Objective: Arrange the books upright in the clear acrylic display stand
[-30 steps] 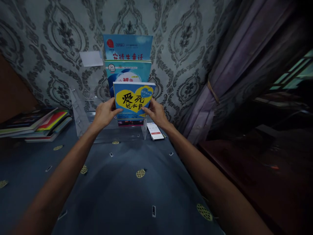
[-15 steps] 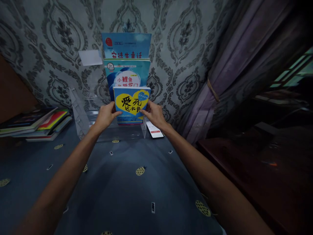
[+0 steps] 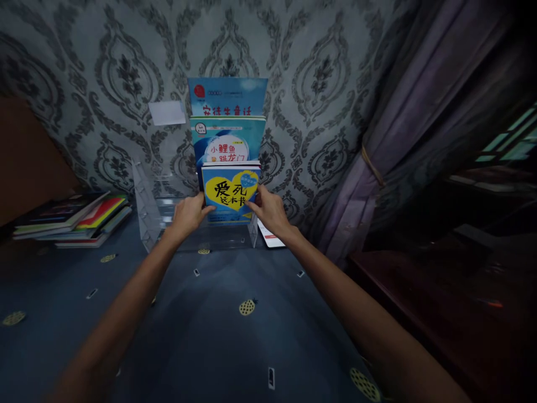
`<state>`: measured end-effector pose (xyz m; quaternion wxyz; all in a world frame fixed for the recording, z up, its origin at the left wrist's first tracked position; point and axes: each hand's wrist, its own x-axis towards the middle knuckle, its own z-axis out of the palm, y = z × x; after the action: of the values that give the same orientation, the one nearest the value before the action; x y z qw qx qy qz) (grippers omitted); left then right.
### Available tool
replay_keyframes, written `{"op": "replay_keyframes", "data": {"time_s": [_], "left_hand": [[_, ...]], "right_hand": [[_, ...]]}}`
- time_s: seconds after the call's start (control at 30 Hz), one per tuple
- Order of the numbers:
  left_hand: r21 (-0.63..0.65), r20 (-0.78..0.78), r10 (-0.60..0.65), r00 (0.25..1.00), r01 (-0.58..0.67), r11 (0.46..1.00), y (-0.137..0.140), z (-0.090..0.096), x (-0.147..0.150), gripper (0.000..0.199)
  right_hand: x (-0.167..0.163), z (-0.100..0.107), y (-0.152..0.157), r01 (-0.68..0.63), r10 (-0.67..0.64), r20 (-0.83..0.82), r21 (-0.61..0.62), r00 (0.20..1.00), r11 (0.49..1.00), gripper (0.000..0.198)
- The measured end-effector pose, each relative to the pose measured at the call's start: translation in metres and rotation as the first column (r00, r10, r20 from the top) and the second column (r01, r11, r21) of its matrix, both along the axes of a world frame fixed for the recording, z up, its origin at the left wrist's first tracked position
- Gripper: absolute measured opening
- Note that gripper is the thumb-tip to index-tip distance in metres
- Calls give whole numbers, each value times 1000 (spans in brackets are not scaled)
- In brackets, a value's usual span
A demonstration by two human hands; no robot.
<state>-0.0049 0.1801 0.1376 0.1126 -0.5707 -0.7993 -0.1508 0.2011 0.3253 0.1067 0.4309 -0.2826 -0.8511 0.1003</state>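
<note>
A blue book with a yellow heart (image 3: 230,192) stands upright between my hands at the clear tiered rack. My left hand (image 3: 191,214) grips its left edge, thumb across the front cover. On the opposite edge, my right hand (image 3: 271,210) is closed the same way. Behind it rise a teal book with a white oval (image 3: 229,137) and, higher, a blue book with red lettering (image 3: 229,92). The transparent acrylic rack (image 3: 146,207) shows mostly at its left side and lower front; the rest is hidden by books and hands.
A pile of books (image 3: 79,219) lies on the left of the patterned blue tablecloth (image 3: 201,324). Close to the rack's right end is a phone (image 3: 272,237), partly covered by my right hand. A white card (image 3: 166,113) sits atop the rack's left; a tied curtain (image 3: 352,184) hangs right.
The view has shifted, so everything sits slightly lower and further right. The heart book has come down a little against the rack, still held by both hands.
</note>
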Motion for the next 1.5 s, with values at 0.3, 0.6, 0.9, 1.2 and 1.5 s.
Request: {"op": "replay_keyframes", "data": {"time_s": [0.3,0.6,0.9,1.2,1.5], "left_hand": [[-67,-25,26,999,-28,997,-4,1,9,43],[-69,-7,19,1000,-19,997,-4,2,11,41],[-63,17,18,1000,-17,998,0,2,13,40],[-73,21,-7,1000,9,997,0,4,14,37],[-95,23,-5,1000,7,995,0,7,15,40]], "right_hand": [[-1,-3,-8,14,-18,-59,-67,998,998,19],[-1,-3,-3,-15,0,-234,-59,972,998,46],[-5,1,-6,-73,59,-220,-56,974,996,45],[-6,1,-9,-32,20,-237,-48,971,998,42],[-5,-4,-5,-38,28,-234,-38,972,999,38]]}}
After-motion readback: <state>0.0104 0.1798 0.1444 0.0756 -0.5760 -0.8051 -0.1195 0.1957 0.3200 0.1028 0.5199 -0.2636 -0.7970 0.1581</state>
